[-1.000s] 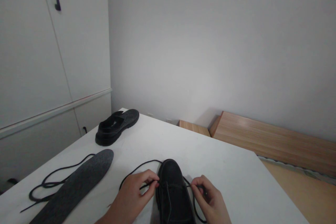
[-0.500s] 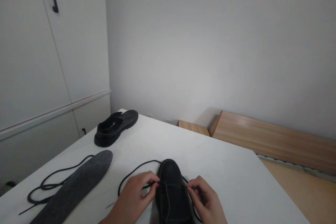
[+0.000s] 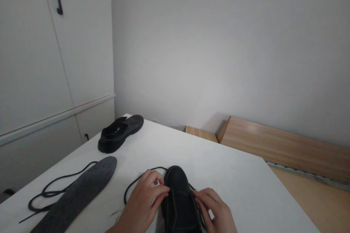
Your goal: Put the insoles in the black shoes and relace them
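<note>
A black shoe sits toe-away at the near edge of the white table. My left hand rests against its left side, fingers pinched on the black shoelace that loops out to the left. On the shoe's right side, my right hand has its fingers curled and pressed to the upper; what they hold is hidden.
A second black shoe lies at the table's far left corner. A dark grey insole and another loose black lace lie at the left. White cabinets stand left; wooden boards lie beyond the table.
Both hands have slid inward onto the shoe's upper. The left hand has risen over the lace and the right hand's fingers now lie closer to the tongue.
</note>
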Motion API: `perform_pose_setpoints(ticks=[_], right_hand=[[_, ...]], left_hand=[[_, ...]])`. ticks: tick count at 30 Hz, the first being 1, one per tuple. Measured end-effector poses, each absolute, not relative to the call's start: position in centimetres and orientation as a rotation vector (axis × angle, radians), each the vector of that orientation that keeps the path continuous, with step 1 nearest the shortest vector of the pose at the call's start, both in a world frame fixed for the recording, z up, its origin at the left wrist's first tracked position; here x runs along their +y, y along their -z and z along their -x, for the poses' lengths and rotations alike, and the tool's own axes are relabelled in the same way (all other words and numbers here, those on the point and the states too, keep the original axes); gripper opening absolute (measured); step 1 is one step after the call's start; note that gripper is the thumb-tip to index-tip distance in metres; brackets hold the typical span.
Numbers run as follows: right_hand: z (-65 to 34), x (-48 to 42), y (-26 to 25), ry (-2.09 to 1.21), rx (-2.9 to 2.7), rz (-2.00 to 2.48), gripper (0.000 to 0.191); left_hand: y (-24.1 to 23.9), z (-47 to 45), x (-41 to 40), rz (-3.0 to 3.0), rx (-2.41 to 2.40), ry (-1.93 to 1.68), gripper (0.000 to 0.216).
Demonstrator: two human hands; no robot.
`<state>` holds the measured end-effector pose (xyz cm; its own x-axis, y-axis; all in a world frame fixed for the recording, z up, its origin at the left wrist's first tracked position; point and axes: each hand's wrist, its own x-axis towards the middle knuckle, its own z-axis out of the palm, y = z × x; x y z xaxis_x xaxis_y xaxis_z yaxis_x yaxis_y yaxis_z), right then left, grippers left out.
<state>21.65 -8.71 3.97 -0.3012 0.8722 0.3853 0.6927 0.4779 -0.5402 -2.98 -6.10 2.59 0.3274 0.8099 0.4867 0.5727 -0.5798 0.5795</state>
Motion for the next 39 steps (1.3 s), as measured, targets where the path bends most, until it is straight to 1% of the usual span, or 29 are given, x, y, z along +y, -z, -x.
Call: perform_pose_setpoints(ticks=[5, 8, 10, 11, 12, 13, 15, 17, 20, 23, 26, 28, 31, 32, 35, 37, 39], right_hand=[[-21.0, -8.9, -6.2, -0.311, -2.181, 1.459, 0.036], [-19.5, -9.0, -8.6, -0.258, -2.374, 1.634, 0.042], [-18.0, -8.9, -10.0, -0.159, -2.532, 1.781, 0.034], [-17.2, -8.7, -10.5, -0.077, -2.593, 1.852, 0.031], [-16.4, -8.6, -10.8, 0.011, -2.638, 1.904, 0.033], [-15.7, -8.4, -11.0, 0.093, -2.662, 1.94, 0.036], [-14.6, -8.0, -10.9, 0.208, -2.66, 1.969, 0.042], [-14.0, -7.8, -10.7, 0.25, -2.638, 1.975, 0.043], [-14.0, -7.8, -10.4, 0.274, -2.609, 1.974, 0.045], [-14.7, -8.0, -10.0, 0.276, -2.582, 1.973, 0.045], [-15.6, -8.1, -9.3, 0.197, -2.471, 1.912, 0.037], [-16.2, -8.1, -8.8, 0.035, -2.315, 1.77, 0.028], [-16.5, -8.1, -8.8, -0.326, -1.986, 1.506, 0.013], [-16.5, -8.2, -9.0, -0.444, -1.859, 1.435, 0.012], [-16.2, -8.3, -10.2, -0.718, -1.526, 1.262, 0.022], [-15.9, -8.3, -11.1, -0.808, -1.398, 1.194, 0.025], [-15.7, -8.3, -11.6, -0.829, -1.341, 1.156, 0.026]], left_hand=[[-3.0, 2.8, -6.3, -2.303, 1.208, -1.006, 0.026], [-4.8, 2.3, -6.4, -2.272, 1.266, -0.839, 0.028], [-6.9, 1.7, -6.2, -2.357, 1.336, -0.593, 0.027], [-8.2, 1.3, -6.0, -2.434, 1.359, -0.424, 0.032], [-9.3, 0.8, -5.7, -2.509, 1.38, -0.247, 0.038], [-10.4, 0.4, -5.4, -2.554, 1.375, -0.141, 0.04], [-12.0, -0.5, -4.6, -2.625, 1.32, -0.015, 0.03], [-12.8, -1.2, -3.9, -2.68, 1.233, 0.034, 0.018], [-12.8, -1.7, -3.0, -2.729, 1.144, 0.076, 0.014], [-12.4, -1.7, -2.4, -2.727, 1.105, 0.075, 0.014], [-12.2, -1.3, -2.3, -2.689, 1.107, 0.002, 0.012], [-12.3, -1.0, -2.4, -2.654, 1.135, -0.102, 0.013], [-12.8, -0.4, -2.8, -2.566, 1.171, -0.321, 0.011], [-13.0, -0.2, -2.9, -2.529, 1.178, -0.384, 0.011], [-13.9, 0.1, -3.4, -2.317, 1.137, -0.64, 0.011], [-14.3, 0.2, -3.7, -2.104, 1.058, -0.836, 0.011], [-14.6, 0.2, -4.1, -1.928, 0.983, -0.95, 0.011]])
